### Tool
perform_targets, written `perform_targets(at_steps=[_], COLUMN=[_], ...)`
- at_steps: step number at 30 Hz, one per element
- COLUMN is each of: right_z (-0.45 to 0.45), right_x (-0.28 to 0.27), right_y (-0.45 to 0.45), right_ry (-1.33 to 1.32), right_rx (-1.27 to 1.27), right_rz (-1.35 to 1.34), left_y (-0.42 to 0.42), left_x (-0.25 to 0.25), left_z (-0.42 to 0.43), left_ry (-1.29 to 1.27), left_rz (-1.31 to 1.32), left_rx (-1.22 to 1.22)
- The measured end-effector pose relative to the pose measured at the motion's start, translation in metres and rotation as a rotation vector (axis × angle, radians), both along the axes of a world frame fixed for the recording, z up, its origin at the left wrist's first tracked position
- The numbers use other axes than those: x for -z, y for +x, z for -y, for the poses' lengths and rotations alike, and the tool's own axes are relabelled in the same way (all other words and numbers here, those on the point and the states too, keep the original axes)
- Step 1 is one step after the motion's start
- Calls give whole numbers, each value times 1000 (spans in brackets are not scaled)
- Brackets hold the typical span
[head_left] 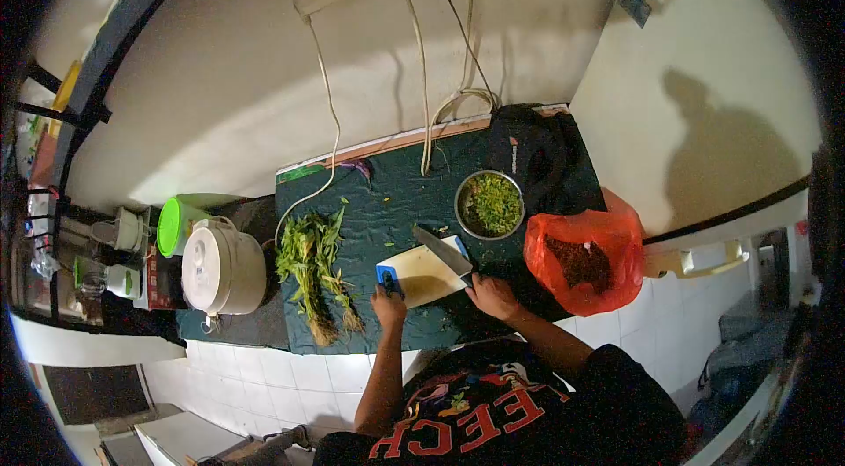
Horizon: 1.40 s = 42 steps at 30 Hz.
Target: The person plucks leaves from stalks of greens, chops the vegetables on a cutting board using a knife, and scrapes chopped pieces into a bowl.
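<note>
A cream cutting board (427,279) with blue ends lies tilted across the dark green table cover. My left hand (388,306) is closed on its blue left end. In my right hand (494,296) is the handle of a kitchen knife (440,249), whose wide blade points up and left over the board's far edge. Left of the board lies a bunch of leafy greens (308,264) with roots still on. Behind the board, to the right, stands a metal bowl (459,218) filled with chopped greens (495,202).
An open red plastic bag (625,268) with dark contents sits at the table's right edge. Near the wall is a black bag (528,149). A white rice cooker (231,268) and a green-lidded container (173,227) stand at left. A power cord (330,105) hangs down onto the table.
</note>
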State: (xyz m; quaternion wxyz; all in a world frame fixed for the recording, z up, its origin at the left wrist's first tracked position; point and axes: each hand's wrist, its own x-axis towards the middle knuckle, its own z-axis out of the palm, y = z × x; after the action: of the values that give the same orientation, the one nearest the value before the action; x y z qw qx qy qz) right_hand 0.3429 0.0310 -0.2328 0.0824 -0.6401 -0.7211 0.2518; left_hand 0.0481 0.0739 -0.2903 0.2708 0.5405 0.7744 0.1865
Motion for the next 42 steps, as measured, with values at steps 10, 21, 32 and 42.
perform_targets(at_steps=[10, 21, 32, 42], right_z=[1, -65, -94, -22], right_x=[-15, 21, 11, -4], right_y=[-34, 25, 29, -80], right_ry=[-123, -267, -137, 211], right_rx=[-16, 1244, 1285, 793], right_rz=[214, -1340, -1191, -313], left_y=[8, -11, -44, -98], left_x=[-59, -78, -82, -79], left_z=[-32, -44, -17, -17], left_ry=[193, 90, 16, 263], left_rz=[135, 279, 378, -48], left_rx=[329, 398, 618, 492])
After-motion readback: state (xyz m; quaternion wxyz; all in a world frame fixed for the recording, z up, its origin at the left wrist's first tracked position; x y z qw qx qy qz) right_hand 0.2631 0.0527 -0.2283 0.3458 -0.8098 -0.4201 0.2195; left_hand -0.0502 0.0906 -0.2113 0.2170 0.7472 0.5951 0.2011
